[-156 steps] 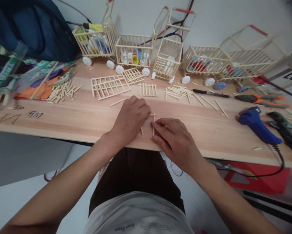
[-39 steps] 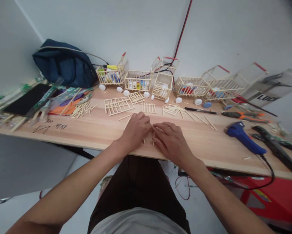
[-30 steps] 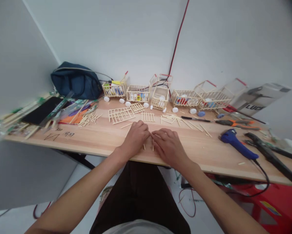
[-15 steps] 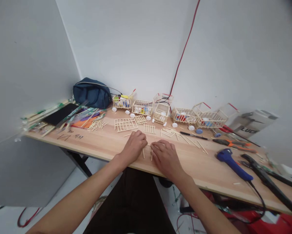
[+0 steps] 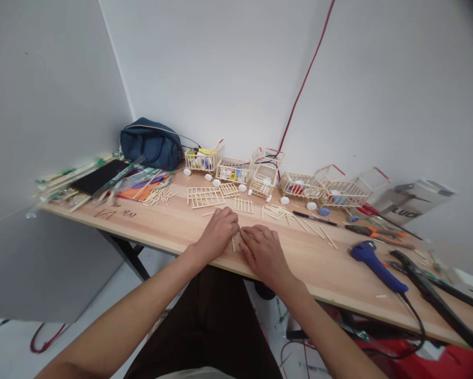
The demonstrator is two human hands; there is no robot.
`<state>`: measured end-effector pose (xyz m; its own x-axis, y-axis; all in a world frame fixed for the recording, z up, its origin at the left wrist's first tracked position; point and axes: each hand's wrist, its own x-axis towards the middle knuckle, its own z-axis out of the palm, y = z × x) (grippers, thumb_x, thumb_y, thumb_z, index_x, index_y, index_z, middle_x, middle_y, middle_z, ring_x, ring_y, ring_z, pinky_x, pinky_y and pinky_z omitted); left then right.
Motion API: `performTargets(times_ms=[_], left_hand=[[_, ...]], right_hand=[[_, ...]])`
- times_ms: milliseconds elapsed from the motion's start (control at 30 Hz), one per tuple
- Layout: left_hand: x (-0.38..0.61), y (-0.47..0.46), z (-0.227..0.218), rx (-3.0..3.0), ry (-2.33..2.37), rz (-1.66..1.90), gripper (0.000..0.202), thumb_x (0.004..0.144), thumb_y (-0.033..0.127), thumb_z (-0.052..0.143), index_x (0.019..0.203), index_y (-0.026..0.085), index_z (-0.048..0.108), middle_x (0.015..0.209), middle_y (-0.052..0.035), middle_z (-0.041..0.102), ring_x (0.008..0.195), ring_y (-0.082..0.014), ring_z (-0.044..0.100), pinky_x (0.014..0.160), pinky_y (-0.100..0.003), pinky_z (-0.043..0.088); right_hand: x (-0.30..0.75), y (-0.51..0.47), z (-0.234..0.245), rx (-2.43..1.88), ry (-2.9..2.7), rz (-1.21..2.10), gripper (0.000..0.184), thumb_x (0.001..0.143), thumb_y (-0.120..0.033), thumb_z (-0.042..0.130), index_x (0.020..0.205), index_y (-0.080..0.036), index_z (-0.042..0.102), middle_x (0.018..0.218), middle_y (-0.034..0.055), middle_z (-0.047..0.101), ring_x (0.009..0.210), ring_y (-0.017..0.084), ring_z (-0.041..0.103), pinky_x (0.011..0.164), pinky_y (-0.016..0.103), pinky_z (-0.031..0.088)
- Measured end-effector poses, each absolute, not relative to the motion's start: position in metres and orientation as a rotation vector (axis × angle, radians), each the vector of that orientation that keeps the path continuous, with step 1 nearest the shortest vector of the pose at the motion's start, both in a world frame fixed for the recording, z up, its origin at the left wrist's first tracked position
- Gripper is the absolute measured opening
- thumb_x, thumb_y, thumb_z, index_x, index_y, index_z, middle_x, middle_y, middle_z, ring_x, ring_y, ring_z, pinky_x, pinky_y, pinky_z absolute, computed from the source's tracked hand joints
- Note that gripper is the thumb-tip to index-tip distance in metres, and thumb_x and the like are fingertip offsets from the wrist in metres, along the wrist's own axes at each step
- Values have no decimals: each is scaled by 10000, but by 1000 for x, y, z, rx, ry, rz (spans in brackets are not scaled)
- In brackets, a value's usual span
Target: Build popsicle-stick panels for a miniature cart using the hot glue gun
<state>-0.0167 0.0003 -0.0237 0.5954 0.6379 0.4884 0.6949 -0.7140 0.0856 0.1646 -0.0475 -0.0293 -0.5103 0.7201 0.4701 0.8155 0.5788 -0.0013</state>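
Note:
My left hand (image 5: 219, 233) and my right hand (image 5: 260, 249) rest side by side near the front edge of the wooden table (image 5: 173, 231), fingers curled down and pressing on a small frame of thin wooden sticks (image 5: 234, 243). Only a stick or two shows between the hands; the rest is hidden under the fingers. Just beyond the hands lie flat stick grids (image 5: 204, 197) and a small stick fence (image 5: 243, 205).
Several stick-built carts (image 5: 232, 169) with bottle-cap wheels line the wall. A blue bag (image 5: 151, 145) sits at the back left, loose sticks (image 5: 159, 195) and packets to the left. A blue glue gun (image 5: 374, 260), pliers (image 5: 381, 234) and a pen (image 5: 313, 218) lie at the right.
The camera has tilted up and pulled back, showing more wall and the table's left end. Both hands stay pressed on the same stick frame, with the right hand shifted slightly leftward.

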Motion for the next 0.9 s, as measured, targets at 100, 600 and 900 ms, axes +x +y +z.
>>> performTargets(times_ms=[100,600,900], left_hand=[[-20,-3,-22,-2695,-1186,-816,172,934,228,561,840,177,696,896,-52,640,938,-211,479,811,-378,349],[-32,-56,-22,-2720,-1308,-747,177,938,280,560,854,193,689,948,-62,628,968,-219,481,804,-377,365],[-35,-57,-26,-2729,-1275,-871,206,950,256,527,868,192,704,1119,-46,663,1087,-248,486,902,-420,383]], right_hand=[[164,-47,-29,-1245,-2379,-308,323,948,-245,484,1195,-133,659,1206,121,671,1115,275,508,874,421,369],[166,-47,-28,-1218,-2380,-301,320,968,-241,444,1174,-148,669,1194,107,684,1107,274,508,873,420,367],[165,-49,-26,-1235,-2386,-308,321,967,-239,448,1175,-136,670,1205,114,683,1111,280,518,873,433,376]])
